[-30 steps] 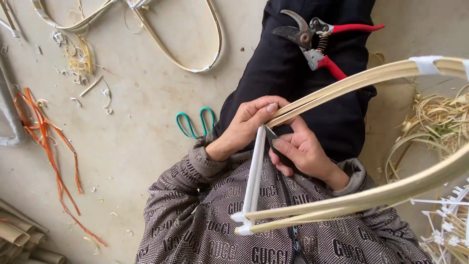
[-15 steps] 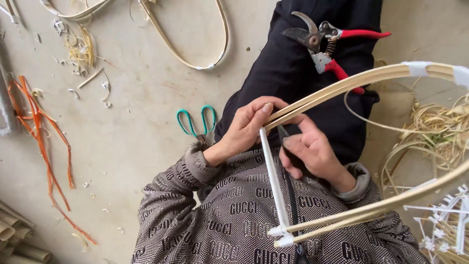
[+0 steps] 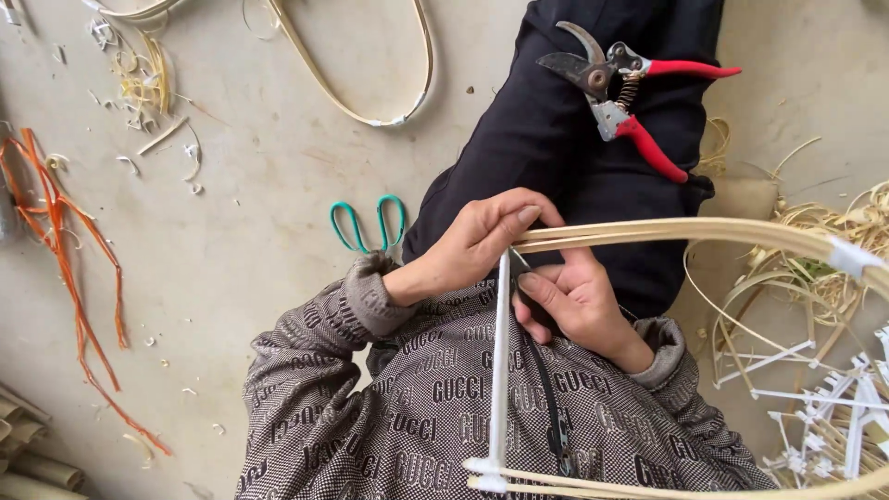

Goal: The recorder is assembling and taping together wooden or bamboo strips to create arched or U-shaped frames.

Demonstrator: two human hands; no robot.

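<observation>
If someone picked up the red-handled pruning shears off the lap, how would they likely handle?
The pruning shears are probably stiff and heavy for their size, given the metal blades. They lie open with a spring between the handles, so they may spring or shift when gripped.

The left hand (image 3: 482,243) and right hand (image 3: 576,301) are meeting at the lap, fingers curling and pinching closed.

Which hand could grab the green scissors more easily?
Probably the left hand: it grips bamboo strips, but the green scissors lie right beside its wrist; the right hand sits beyond the white stick.
</observation>
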